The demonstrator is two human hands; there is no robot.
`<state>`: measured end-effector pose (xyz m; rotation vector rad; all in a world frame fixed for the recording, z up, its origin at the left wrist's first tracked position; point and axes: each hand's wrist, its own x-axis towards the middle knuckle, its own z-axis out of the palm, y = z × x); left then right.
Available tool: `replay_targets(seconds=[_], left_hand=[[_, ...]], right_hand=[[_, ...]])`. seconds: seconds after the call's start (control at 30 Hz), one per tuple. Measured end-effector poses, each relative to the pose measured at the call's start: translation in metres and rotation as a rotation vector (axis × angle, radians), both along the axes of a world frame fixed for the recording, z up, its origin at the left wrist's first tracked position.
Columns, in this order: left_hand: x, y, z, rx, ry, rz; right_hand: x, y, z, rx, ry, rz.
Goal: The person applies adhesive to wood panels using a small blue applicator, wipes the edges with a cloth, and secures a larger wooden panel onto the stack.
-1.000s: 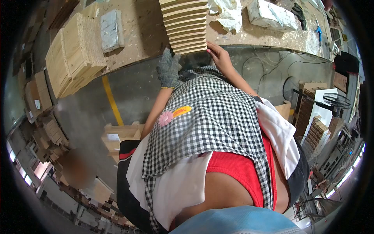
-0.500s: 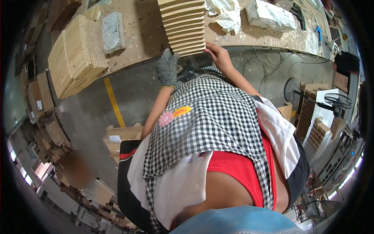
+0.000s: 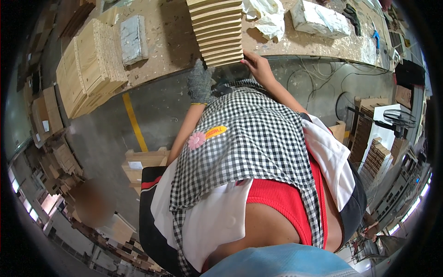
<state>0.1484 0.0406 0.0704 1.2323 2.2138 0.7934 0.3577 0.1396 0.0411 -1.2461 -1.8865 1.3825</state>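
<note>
A stack of pale wooden boards (image 3: 217, 39) lies on the workbench, several edges showing one above another, with its near end at the bench's front edge. My right hand (image 3: 259, 68) is bare. Its thumb and fingertips close on the right end of the nearest board, at the stack's lower right corner. On my left hand (image 3: 198, 83) is a grey knitted glove with a yellow cuff. It touches the stack's lower left corner, and its fingers are blurred and partly hidden against the boards.
On the worn workbench (image 3: 168, 51) a wrapped block (image 3: 134, 40) stands left of the stack, beside piled boards (image 3: 87, 69). To the right lie a white cloth (image 3: 267, 18), a larger wrapped block (image 3: 318, 19), a dark glove (image 3: 352, 19) and a blue-handled tool (image 3: 377, 41). Cables (image 3: 318, 76) hang below.
My left hand has shifted slightly right and turned against the stack's corner. My right hand has slid a little down along the right edge. The stack looks nearly unmoved.
</note>
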Motion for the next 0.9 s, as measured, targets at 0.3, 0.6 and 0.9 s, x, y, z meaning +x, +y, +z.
replay_targets(seconds=[0.3,0.6,0.9], left_hand=[[-0.011,-0.006,-0.033,0.118,0.042,0.008],[0.0,0.001,-0.004,-0.066,-0.14,-0.004],[0.0,-0.005,-0.025,-0.162,-0.033,-0.021]], right_hand=[[-0.007,0.001,0.007,0.009,-0.066,-0.033],[0.002,0.005,-0.01,-0.156,0.14,0.022],[0.008,0.004,-0.002,-0.072,0.026,0.096]])
